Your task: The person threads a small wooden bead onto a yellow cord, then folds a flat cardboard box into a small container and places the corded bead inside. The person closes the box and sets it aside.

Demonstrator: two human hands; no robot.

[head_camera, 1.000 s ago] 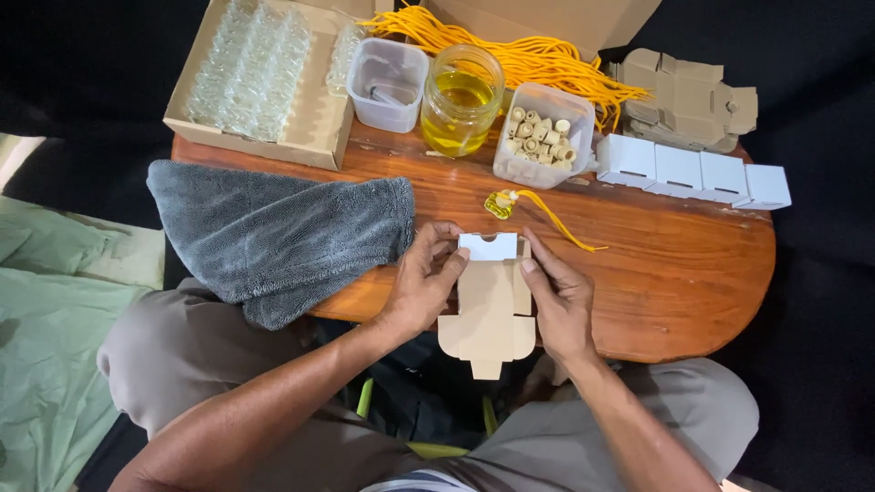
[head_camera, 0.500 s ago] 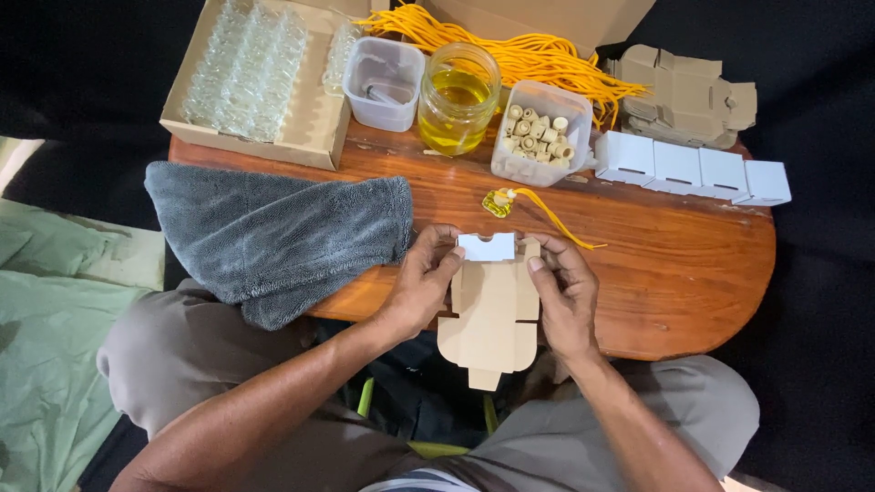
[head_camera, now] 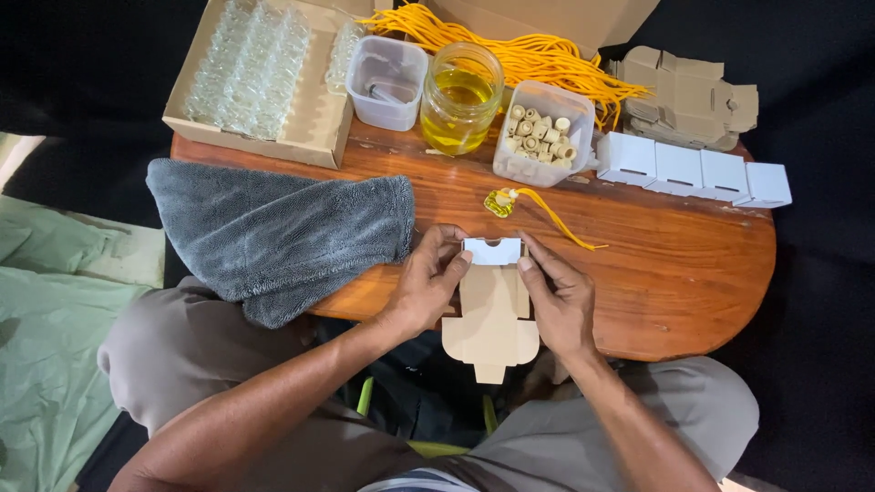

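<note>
The flat cardboard box blank (head_camera: 490,314) lies at the near edge of the wooden table (head_camera: 674,273), partly hanging over the person's lap, with its white top flap (head_camera: 493,251) folded up. The left hand (head_camera: 424,287) grips the blank's left side, thumb and fingers pinched on the white flap's left end. The right hand (head_camera: 558,296) grips the right side, its index finger pressed to the flap's right end.

Just beyond the flap lies a small yellow bottle with an orange cord (head_camera: 504,200), apart from both hands. A grey towel (head_camera: 273,232) is spread on the table to the left, close to the left hand. At the far edge stand a carton of small glass bottles (head_camera: 255,73), a clear plastic tub (head_camera: 387,68), a glass jar of yellow oil (head_camera: 462,96) and a tub of wooden caps (head_camera: 540,135). Behind them lies a heap of orange cords (head_camera: 519,50). To the right, 4 folded white boxes (head_camera: 694,170) stand in a row, with a stack of unfolded brown blanks (head_camera: 688,96) behind them.
</note>
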